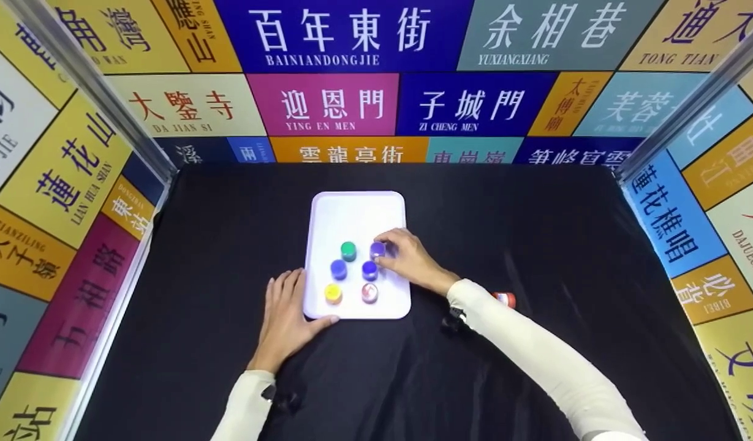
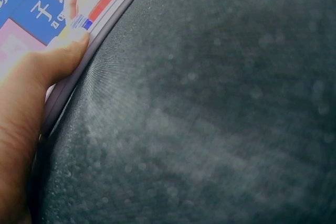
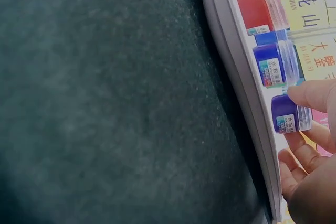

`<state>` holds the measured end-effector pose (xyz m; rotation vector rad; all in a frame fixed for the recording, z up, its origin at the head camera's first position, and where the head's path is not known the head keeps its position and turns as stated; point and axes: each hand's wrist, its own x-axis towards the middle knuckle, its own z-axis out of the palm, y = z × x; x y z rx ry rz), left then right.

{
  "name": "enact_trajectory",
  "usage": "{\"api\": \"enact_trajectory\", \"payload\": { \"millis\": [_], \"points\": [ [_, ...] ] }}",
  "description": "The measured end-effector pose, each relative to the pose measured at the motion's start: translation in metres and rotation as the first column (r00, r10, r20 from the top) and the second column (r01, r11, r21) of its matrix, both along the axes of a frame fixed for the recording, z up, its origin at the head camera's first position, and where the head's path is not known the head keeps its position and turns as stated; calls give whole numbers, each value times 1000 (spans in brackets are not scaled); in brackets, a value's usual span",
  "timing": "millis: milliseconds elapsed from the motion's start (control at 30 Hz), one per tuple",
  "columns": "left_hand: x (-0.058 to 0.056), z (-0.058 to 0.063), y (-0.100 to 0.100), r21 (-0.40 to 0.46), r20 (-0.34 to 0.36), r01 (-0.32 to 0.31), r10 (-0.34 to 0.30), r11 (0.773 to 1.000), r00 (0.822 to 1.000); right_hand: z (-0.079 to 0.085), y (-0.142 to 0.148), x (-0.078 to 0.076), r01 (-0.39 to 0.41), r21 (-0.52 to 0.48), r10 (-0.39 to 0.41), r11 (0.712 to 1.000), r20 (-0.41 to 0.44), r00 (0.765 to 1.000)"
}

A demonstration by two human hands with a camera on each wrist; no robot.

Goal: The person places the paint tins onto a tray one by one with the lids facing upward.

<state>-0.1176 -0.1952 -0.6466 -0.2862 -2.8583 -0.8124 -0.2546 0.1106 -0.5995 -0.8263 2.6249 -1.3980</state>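
Note:
In the head view a white tray (image 1: 358, 214) carries small paint jars with clear lids in two columns. My right hand (image 1: 410, 257) pinches a purple-blue paint jar (image 1: 377, 249) at the back of the right column, thumb and fingertips at its lid. Just in front of it stand a dark blue jar (image 1: 369, 270) and a red jar (image 3: 254, 11). The left column has a green jar (image 1: 348, 250), another blue jar (image 1: 339, 269) and a yellow jar (image 1: 332, 294). At the tray's front left corner rests my left hand (image 1: 284, 324), fingers extended along the side, thumb at the front rim.
A red jar-like object (image 1: 505, 299) lies right of the tray, partly hidden by my right sleeve (image 1: 529, 343). Black cloth (image 1: 217, 233) covers the table. Printed panels (image 1: 333, 104) wall in the back and both sides, with metal posts (image 1: 106, 92) at the corners.

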Motion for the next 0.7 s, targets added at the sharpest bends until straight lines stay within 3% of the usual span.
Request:
{"api": "enact_trajectory", "payload": {
  "millis": [700],
  "points": [
    [1,-1,-1,11,-22,-3,3,1000,1000,3,-9,-7,-6,43,7,999,-42,999]
  ]
}}
